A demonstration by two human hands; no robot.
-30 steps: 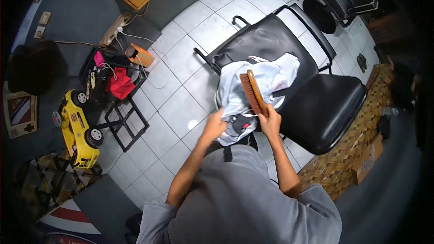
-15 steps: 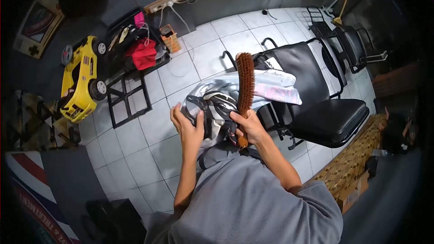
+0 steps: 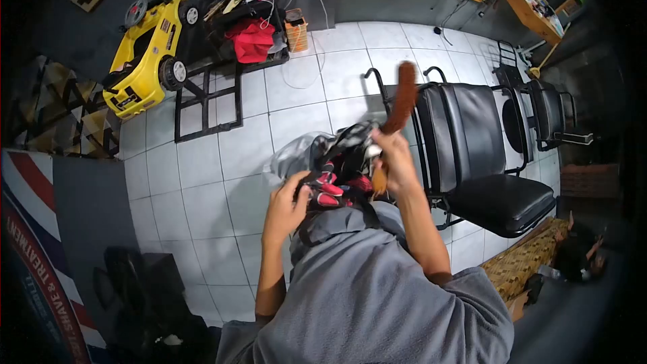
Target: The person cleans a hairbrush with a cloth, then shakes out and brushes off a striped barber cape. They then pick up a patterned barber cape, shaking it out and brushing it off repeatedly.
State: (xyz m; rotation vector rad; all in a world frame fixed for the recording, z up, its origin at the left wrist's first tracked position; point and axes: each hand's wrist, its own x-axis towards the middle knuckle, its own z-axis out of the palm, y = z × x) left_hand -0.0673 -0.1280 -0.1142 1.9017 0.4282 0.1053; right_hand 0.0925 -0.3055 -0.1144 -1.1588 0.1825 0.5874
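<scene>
In the head view, my right hand (image 3: 397,165) is closed round a curved brush (image 3: 402,98) with brown bristles, its head pointing up and away from me. The orange-brown handle end shows below that fist. My left hand (image 3: 286,212) pinches the near edge of a bunched cloth (image 3: 328,193) patterned in black, red and white, which lies over my lap. Fingers of the right hand press against the cloth's far side too. Pale grey shiny material (image 3: 291,156) spreads out behind and to the left of it.
Black reclining chairs (image 3: 502,205) stand on the right. A yellow toy car (image 3: 149,47), a black metal frame (image 3: 207,102) and a case with a red cloth (image 3: 251,39) lie at the far left. Another person (image 3: 583,246) is at the far right, beside a woven mat (image 3: 522,256).
My view has turned right. The cloth has been opened out, showing red patches, and the grey material no longer stretches across the chair. The brush has tilted to the right.
</scene>
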